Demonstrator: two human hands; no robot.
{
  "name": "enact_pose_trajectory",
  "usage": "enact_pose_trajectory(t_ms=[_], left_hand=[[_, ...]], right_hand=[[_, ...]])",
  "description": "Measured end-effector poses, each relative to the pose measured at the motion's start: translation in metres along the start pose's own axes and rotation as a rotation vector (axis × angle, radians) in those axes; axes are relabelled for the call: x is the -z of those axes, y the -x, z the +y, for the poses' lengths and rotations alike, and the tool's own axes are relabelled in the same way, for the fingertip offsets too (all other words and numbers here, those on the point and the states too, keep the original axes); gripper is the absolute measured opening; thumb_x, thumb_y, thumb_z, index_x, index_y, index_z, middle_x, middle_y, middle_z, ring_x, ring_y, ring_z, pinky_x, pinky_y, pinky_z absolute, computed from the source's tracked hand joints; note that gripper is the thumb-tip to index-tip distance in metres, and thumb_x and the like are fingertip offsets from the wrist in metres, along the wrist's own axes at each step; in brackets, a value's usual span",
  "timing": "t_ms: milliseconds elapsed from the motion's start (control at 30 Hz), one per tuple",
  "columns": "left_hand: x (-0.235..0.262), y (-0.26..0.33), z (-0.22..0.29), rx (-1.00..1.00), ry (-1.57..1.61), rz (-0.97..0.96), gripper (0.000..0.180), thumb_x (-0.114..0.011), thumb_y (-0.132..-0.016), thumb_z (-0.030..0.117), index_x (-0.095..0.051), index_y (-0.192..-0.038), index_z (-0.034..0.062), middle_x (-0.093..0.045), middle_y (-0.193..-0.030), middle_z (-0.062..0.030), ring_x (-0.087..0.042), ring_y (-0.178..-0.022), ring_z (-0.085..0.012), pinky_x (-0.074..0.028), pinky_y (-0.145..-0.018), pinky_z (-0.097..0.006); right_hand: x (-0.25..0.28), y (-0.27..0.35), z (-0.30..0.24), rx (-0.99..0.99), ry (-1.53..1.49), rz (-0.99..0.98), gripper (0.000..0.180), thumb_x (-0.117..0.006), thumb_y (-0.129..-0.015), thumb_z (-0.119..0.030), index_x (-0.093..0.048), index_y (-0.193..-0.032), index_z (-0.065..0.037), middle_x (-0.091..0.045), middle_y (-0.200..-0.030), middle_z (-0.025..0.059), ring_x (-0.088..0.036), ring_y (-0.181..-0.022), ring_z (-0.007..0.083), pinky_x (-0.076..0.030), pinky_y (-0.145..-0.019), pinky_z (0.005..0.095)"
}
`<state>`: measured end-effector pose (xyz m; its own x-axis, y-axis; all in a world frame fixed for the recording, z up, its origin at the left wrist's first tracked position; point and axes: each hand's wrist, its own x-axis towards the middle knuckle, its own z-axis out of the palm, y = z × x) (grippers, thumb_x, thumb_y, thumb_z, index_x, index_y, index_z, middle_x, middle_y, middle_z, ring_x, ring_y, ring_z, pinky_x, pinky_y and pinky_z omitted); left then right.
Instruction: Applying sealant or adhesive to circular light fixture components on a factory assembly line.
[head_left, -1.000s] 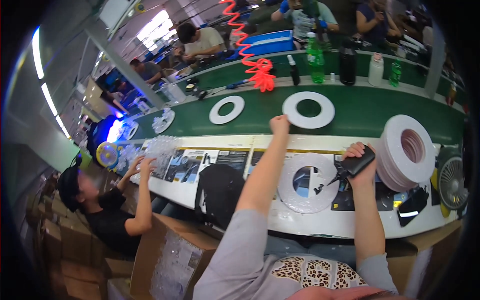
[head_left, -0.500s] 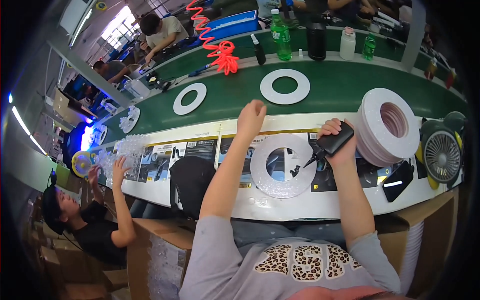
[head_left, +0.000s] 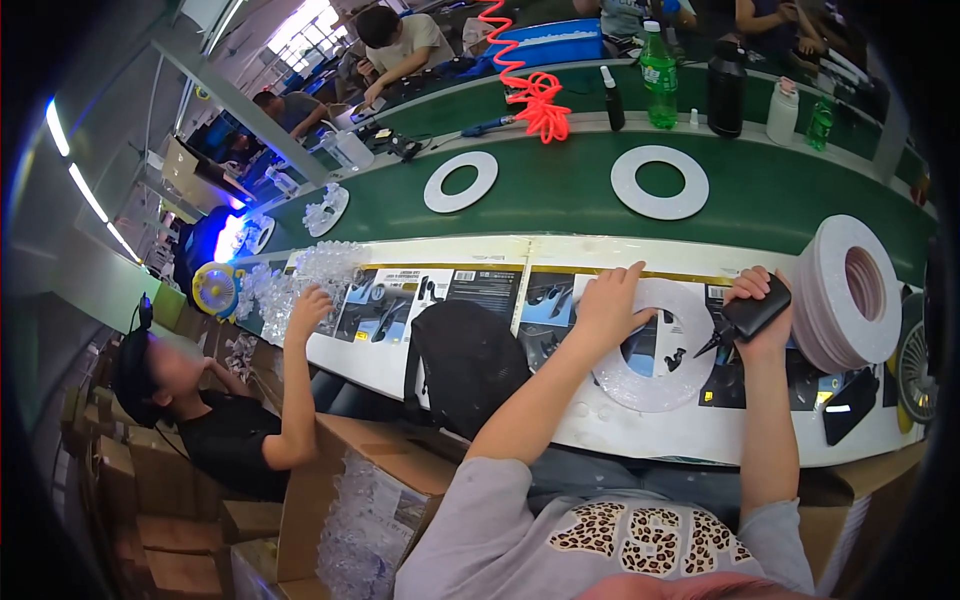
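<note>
A white ring [head_left: 650, 395] lies flat on the printed packaging sheet that covers the white table in front of me. My left hand [head_left: 610, 308] is over its upper left edge with thumb and fingers apart; whether the fingertips touch the ring, I cannot tell. In my right hand [head_left: 772, 325], a black squeeze bottle [head_left: 757, 308] with a thin pointed nozzle is gripped. Its nozzle points down and left, over the ring's right side. A stack of similar white rings [head_left: 830, 290] stands to the right of that hand.
Two more white rings [head_left: 660, 207] [head_left: 438, 196] lie on the green belt [head_left: 550, 200] beyond the table. Bottles, including a green one [head_left: 658, 80], line its far side. A black bag [head_left: 465, 365] and clear plastic pieces [head_left: 325, 265] are leftward. A person [head_left: 225, 430] sits at left.
My left hand has come back from near the belt to the ring on the table, its fingers now spread. The right hand still holds the bottle. The whole view has shifted.
</note>
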<state>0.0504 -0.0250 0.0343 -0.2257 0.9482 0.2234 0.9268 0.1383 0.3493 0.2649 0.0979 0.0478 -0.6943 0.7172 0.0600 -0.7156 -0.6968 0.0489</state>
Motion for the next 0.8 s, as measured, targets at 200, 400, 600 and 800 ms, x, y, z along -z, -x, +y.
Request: enact_pose_trajectory(t_ms=[200,400,600,800], left_hand=[[0.0,0.0,0.003,-0.035,0.081,0.004,0.07,-0.079,-0.074,0.032,-0.05,-0.133,0.0072,-0.062,-0.114,-0.0171,-0.057,-0.11,-0.0338,-0.047,-0.094,-0.042],[-0.004,-0.003,-0.005,-0.015,0.099,0.019,0.069,-0.081,-0.07,0.026,-0.053,-0.131,0.0076,-0.064,-0.109,-0.0189,-0.06,-0.105,-0.0355,-0.049,-0.09,-0.044],[0.006,-0.004,-0.008,-0.013,0.059,0.01,0.067,-0.082,-0.068,0.026,-0.056,-0.127,0.0074,-0.065,-0.105,-0.0148,-0.061,-0.101,-0.0315,-0.049,-0.087,-0.041],[0.0,-0.006,-0.012,0.047,0.041,0.099,0.066,-0.082,-0.068,0.024,-0.056,-0.127,0.0094,-0.063,-0.101,-0.0118,-0.06,-0.098,-0.0295,-0.05,-0.085,-0.039]], right_hand=[[-0.001,0.004,0.0,0.017,0.033,0.01,0.02,-0.047,-0.096,-0.023,-0.041,-0.082,-0.009,-0.041,-0.071,-0.0011,-0.043,-0.065,0.0104,-0.04,-0.071,0.0269],[-0.007,0.004,0.007,0.059,0.116,0.07,0.022,-0.048,-0.094,-0.027,-0.043,-0.081,-0.01,-0.04,-0.069,-0.0015,-0.043,-0.063,0.0101,-0.041,-0.069,0.0275],[-0.023,0.006,0.023,0.114,0.363,0.071,0.03,-0.046,-0.094,-0.034,-0.043,-0.079,-0.009,-0.04,-0.067,0.0,-0.04,-0.061,0.0117,-0.038,-0.065,0.0276],[-0.021,0.013,0.028,0.228,0.621,0.041,0.037,-0.035,-0.098,-0.038,-0.042,-0.078,-0.008,-0.039,-0.065,0.0026,-0.04,-0.062,0.0149,-0.038,-0.066,0.0289]])
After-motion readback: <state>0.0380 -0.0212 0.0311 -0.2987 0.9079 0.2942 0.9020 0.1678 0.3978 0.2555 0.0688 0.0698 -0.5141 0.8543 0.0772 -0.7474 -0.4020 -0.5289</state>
